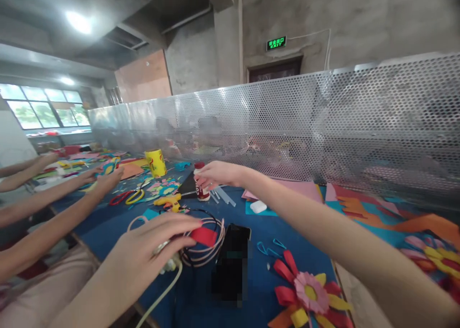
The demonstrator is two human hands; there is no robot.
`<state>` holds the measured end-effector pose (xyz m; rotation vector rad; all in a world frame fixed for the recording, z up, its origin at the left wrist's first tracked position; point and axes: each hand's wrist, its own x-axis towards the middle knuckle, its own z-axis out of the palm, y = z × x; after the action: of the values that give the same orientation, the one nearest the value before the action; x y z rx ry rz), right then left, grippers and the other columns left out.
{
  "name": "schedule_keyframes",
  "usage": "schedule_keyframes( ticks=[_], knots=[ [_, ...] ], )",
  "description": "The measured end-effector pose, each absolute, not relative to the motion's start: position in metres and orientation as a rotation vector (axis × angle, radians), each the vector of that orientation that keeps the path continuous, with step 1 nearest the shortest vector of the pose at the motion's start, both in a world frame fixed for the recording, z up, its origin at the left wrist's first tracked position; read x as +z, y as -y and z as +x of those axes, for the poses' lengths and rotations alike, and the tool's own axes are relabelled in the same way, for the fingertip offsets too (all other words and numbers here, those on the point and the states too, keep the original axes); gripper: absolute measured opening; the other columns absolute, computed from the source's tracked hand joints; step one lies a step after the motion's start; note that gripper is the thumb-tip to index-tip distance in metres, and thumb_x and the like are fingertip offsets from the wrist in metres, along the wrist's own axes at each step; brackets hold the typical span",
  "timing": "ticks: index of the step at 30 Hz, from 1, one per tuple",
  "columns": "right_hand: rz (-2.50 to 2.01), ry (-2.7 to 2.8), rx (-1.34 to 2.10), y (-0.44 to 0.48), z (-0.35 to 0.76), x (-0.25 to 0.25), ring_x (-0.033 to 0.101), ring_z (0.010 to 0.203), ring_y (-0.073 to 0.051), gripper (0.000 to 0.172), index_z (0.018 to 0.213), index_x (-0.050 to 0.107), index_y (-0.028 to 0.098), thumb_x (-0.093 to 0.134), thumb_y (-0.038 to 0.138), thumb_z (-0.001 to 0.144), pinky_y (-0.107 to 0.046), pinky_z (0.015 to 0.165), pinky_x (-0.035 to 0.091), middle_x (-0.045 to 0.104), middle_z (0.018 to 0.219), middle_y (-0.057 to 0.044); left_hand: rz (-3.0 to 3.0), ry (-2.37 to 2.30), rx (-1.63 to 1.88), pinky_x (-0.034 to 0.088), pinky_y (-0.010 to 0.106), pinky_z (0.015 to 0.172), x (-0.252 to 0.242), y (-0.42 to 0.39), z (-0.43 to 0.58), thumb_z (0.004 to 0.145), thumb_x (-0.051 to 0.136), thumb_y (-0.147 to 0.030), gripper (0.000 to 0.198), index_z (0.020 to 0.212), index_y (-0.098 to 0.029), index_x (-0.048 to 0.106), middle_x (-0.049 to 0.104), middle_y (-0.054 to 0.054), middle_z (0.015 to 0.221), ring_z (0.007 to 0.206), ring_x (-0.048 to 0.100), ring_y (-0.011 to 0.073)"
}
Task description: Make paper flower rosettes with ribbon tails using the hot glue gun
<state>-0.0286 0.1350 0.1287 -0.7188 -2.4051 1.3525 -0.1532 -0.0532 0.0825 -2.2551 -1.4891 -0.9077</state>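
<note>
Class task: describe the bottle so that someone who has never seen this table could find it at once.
Behind the blue table runs a perforated metal screen. In front of it, the bottle stands upright beside clear sticks, partly hidden by the right hand. Its dark red cap and red-and-white body set it apart from the yellow tub.

Scissors (135, 197), glue gun (169, 202) and colourful scraps (164, 187) mark a craft workshop (bare concrete walls (359, 23)).
</note>
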Motion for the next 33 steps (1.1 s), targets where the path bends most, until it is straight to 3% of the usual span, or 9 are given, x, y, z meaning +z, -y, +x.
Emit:
schedule_keyframes(
  ticks=[4, 10, 13, 17, 22, 28, 31, 33],
  knots=[
    [-0.715, 2.375, 1.164, -0.109, 0.065, 0.116, 0.057, 0.079, -0.012, 0.018, 0.089, 0.065, 0.016, 0.054, 0.029, 0.088, -0.024, 0.068, 0.045, 0.065, 0.090, -0.003, -2.470, 1.298, -0.845, 0.048, 0.022, 0.088, 0.090, 0.016, -0.123, 0.090, 0.049, -0.027, 0.019, 0.103, -0.025, 0.062, 0.067, -0.002, 0.103, 0.099, 0.060, 0.0114],
    [-0.783, 2.338, 1.075, -0.088, 0.136, 0.078, 0.052, 0.073, -0.013, 0.023, 0.089, 0.068, 0.021, 0.062, 0.041, 0.080, -0.027, 0.068, 0.038, 0.064, 0.081, 0.000, -2.670, 1.103, -0.752, 0.048, 0.024, 0.085, 0.092, -0.003, -0.083, 0.091, 0.047, -0.019, 0.019, 0.102, -0.018, 0.062, 0.067, 0.002, 0.102, 0.095, 0.061, 0.0118],
    [-0.769, 2.310, 1.222, -0.089, 0.150, 0.068, 0.054, 0.079, -0.013, 0.022, 0.092, 0.069, 0.022, 0.065, 0.038, 0.078, -0.027, 0.072, 0.038, 0.066, 0.086, 0.000, -2.808, 0.981, -0.645, 0.048, 0.023, 0.086, 0.091, -0.008, -0.066, 0.090, 0.049, -0.019, 0.019, 0.103, -0.019, 0.063, 0.065, 0.002, 0.103, 0.095, 0.060, 0.0111],
    [-0.769, 2.244, 1.469, -0.086, 0.169, 0.060, 0.053, 0.073, -0.012, 0.019, 0.088, 0.071, 0.021, 0.069, 0.032, 0.073, -0.024, 0.064, 0.036, 0.066, 0.082, 0.000, -2.867, 0.854, -0.526, 0.049, 0.025, 0.083, 0.086, -0.013, -0.044, 0.090, 0.048, -0.016, 0.022, 0.104, -0.020, 0.064, 0.059, 0.006, 0.112, 0.097, 0.058, 0.0133],
    [-0.786, 2.138, 1.604, -0.079, 0.191, 0.052, 0.050, 0.068, -0.010, 0.015, 0.083, 0.072, 0.020, 0.070, 0.027, 0.070, -0.023, 0.060, 0.034, 0.065, 0.075, 0.001, -2.912, 0.715, -0.546, 0.051, 0.025, 0.079, 0.081, -0.017, -0.020, 0.090, 0.046, -0.016, 0.022, 0.100, -0.016, 0.065, 0.058, 0.010, 0.108, 0.094, 0.059, 0.0146],
    [-0.838, 2.072, 1.643, -0.073, 0.206, 0.039, 0.056, 0.072, -0.011, 0.013, 0.080, 0.072, 0.020, 0.067, 0.019, 0.068, -0.024, 0.068, 0.039, 0.066, 0.074, 0.001, -2.948, 0.741, -0.414, 0.049, 0.029, 0.086, 0.077, -0.021, -0.005, 0.089, 0.043, -0.009, 0.030, 0.104, -0.024, 0.064, 0.057, 0.005, 0.116, 0.100, 0.057, 0.0150],
    [-0.910, 2.018, 1.561, -0.076, 0.215, 0.027, 0.055, 0.067, -0.010, 0.008, 0.077, 0.069, 0.018, 0.065, 0.017, 0.070, -0.023, 0.064, 0.040, 0.063, 0.070, 0.003, -2.885, 0.893, -0.562, 0.045, 0.036, 0.093, 0.060, -0.023, 0.002, 0.088, 0.050, -0.017, 0.029, 0.115, -0.026, 0.057, 0.055, 0.005, 0.121, 0.109, 0.053, 0.0181],
    [-1.010, 1.957, 1.462, -0.082, 0.221, 0.016, 0.054, 0.065, -0.010, 0.008, 0.081, 0.066, 0.016, 0.064, 0.021, 0.075, -0.023, 0.059, 0.040, 0.060, 0.069, 0.003, -2.753, 1.196, -0.707, 0.045, 0.038, 0.092, 0.042, -0.023, 0.011, 0.087, 0.053, -0.023, 0.025, 0.112, -0.021, 0.057, 0.059, 0.006, 0.113, 0.106, 0.053, 0.0197]
  ],
)
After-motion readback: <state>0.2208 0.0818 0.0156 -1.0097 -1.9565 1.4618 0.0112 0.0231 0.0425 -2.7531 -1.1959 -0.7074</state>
